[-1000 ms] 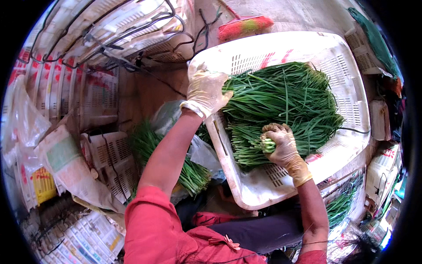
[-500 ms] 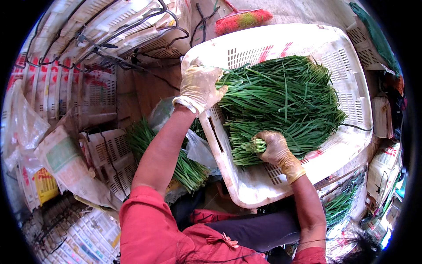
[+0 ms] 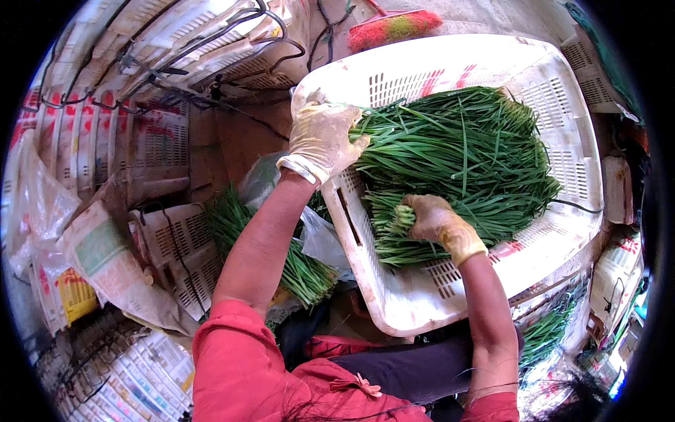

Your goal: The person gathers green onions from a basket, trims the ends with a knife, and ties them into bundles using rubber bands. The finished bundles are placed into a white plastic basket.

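Note:
A white slotted plastic basket (image 3: 401, 320) stands tilted before me, with a thick layer of green garlic chives (image 3: 457, 162) in it. My right hand (image 3: 437, 224), in a pale rubber glove, is closed round a bunch of chives; their pale cut ends (image 3: 403, 218) poke out on its left side. My left hand (image 3: 323, 138), gloved the same way, is at the basket's upper left rim. Its fingers lie at the stem ends of the chives there, thumb apart and pointing right; whether they grip any stems is hidden.
Another heap of chives (image 3: 302, 274) lies on plastic sheeting left of the basket. Stacked white crates (image 3: 158, 148) with black straps stand at the left. A red broom (image 3: 395, 29) lies beyond the basket. More chives (image 3: 548, 334) are at the lower right.
My right hand has moved slightly up and left with its bunch, the wrist turning a little. My left hand stays nearly where it was. The whole view has shifted slightly.

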A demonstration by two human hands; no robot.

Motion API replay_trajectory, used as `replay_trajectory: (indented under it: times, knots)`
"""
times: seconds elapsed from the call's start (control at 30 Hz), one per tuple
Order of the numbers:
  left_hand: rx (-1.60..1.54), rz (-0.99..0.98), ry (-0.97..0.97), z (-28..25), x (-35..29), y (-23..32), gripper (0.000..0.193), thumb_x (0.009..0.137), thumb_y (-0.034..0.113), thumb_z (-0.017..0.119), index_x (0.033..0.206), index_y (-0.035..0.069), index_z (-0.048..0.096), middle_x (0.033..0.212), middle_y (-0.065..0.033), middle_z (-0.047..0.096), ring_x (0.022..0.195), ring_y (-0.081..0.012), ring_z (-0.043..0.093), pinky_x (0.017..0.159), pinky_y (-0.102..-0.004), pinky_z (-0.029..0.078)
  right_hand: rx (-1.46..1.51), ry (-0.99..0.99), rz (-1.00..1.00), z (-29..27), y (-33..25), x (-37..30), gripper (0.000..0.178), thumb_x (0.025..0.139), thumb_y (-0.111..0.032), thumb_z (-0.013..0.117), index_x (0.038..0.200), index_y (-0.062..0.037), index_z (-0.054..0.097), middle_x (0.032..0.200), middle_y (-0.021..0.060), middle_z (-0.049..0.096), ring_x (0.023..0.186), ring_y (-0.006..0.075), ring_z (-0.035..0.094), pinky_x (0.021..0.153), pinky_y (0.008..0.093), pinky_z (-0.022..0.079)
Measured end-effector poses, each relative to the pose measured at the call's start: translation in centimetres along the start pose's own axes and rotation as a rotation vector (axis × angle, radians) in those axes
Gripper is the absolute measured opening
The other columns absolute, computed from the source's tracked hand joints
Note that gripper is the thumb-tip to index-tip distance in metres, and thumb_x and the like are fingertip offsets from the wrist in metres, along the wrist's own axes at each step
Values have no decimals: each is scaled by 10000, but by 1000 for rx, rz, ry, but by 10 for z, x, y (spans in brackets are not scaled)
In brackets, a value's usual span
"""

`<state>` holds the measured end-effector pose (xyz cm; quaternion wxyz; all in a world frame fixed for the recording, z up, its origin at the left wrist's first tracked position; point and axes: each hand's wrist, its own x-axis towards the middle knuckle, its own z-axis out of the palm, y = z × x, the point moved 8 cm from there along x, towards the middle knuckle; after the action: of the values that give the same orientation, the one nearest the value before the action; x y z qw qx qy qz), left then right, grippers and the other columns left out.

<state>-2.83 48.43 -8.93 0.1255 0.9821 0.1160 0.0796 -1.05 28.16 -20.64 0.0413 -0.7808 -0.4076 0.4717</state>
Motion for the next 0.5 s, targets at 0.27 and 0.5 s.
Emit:
replay_trajectory:
  times: [0.27, 0.5]
  knots:
    - [20, 30, 45, -9, -2, 1, 293, 715, 318, 750, 948, 149, 694, 789, -35, 702, 773, -251, 664, 823, -378, 477, -679, 846, -10, -63, -42, -6, 473, 850, -119, 570, 1313, -130, 474, 1127, 65, 552, 1007, 224, 552, 935, 424, 420]
    - [-34, -26, -1, 0, -1, -2, 332, 701, 334, 750, 938, 107, 704, 820, -100, 700, 811, -291, 664, 807, -406, 486, -522, 280, -331, 60, -55, -32, 342, 787, -190, 634, 1109, -75, 608, 1020, 103, 588, 958, 242, 581, 785, 383, 476]
